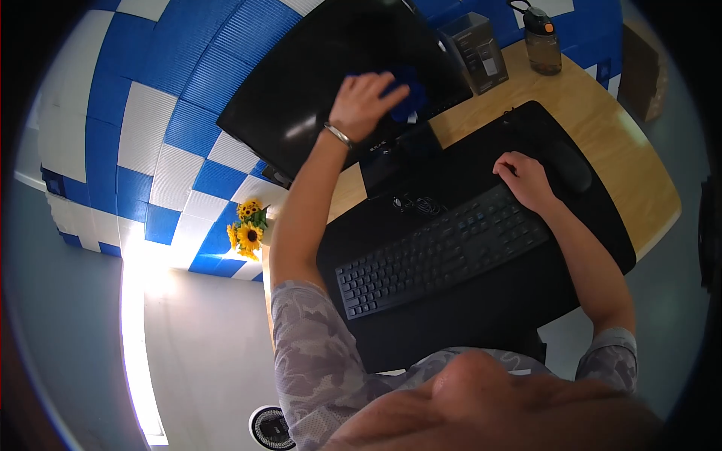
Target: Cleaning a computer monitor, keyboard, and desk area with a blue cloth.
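the left hand (365, 101) holds a bunched blue cloth (412, 96) against the flat black monitor (301, 86), the right hand (524, 180) loosely curled.

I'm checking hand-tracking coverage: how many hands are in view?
2: the left hand, on a blue cloth against the monitor, and the curled right hand, between keyboard and mouse.

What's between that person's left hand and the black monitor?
A blue cloth, partly hidden under the left hand; the head view shows it against the monitor.
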Demonstrator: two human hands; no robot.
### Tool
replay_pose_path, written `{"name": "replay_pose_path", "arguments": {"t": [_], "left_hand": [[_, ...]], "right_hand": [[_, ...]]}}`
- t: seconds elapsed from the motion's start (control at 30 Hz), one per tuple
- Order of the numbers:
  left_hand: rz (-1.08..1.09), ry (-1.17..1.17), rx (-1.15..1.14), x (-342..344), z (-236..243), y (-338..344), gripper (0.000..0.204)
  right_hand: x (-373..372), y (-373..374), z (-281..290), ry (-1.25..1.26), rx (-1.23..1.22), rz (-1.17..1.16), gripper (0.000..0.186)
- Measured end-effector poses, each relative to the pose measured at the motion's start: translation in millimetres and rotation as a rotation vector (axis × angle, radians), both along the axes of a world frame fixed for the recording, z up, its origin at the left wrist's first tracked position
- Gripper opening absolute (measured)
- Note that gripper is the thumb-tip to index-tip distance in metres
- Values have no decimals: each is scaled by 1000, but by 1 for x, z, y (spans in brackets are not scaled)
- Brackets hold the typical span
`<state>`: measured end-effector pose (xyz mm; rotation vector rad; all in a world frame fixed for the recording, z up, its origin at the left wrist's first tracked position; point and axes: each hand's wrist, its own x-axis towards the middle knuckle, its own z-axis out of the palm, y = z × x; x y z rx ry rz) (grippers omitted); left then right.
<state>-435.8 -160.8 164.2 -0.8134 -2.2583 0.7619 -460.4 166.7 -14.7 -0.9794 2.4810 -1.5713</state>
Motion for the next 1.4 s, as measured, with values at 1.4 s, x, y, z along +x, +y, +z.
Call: {"name": "replay_pose_path", "arguments": {"t": [1.4], "left_hand": [[184, -60, 272, 104, -67, -42, 55]], "right_hand": [[-1, -4, 0, 109, 26, 32, 12]]}}
